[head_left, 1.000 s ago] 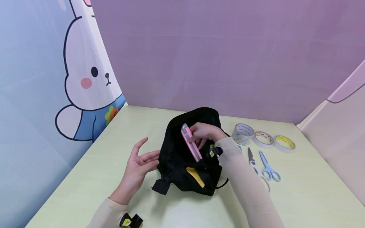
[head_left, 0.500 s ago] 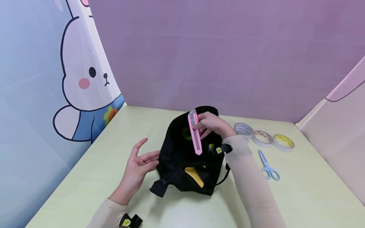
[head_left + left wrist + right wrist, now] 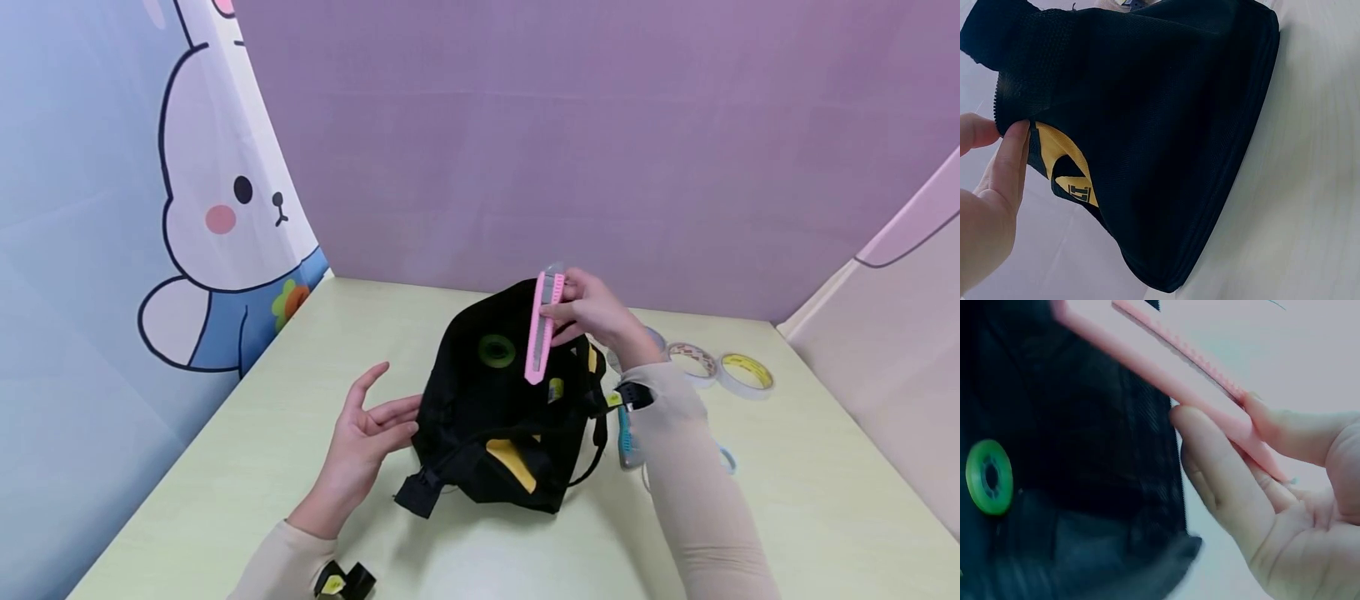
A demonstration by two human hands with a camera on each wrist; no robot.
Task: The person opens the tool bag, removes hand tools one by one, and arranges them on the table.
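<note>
A pink utility knife (image 3: 543,325) is pinched in my right hand (image 3: 596,312). It hangs in front of the bag's far right rim, tip pointing down. In the right wrist view the thumb and fingertips hold the knife (image 3: 1166,362) at one end. The black zip bag (image 3: 457,450) stands with its mouth gaping toward me. Inside lie a green roll (image 3: 497,351) and a small yellow-labelled item (image 3: 555,390). My left hand (image 3: 360,450) is at the bag's left edge. In the left wrist view its fingertips pinch the zip edge beside a yellow patch (image 3: 1063,150).
Tape rolls (image 3: 746,376) stand in a row at the back right, one partly behind my right wrist. A teal item (image 3: 628,437) and blue scissors (image 3: 727,458) are mostly covered by the right forearm. A purple wall (image 3: 600,150) rises behind the table (image 3: 810,483).
My right hand has lifted the utility knife up and right, from within the bag's mouth to its far right rim. The green roll inside has come into sight. The left hand stays put.
</note>
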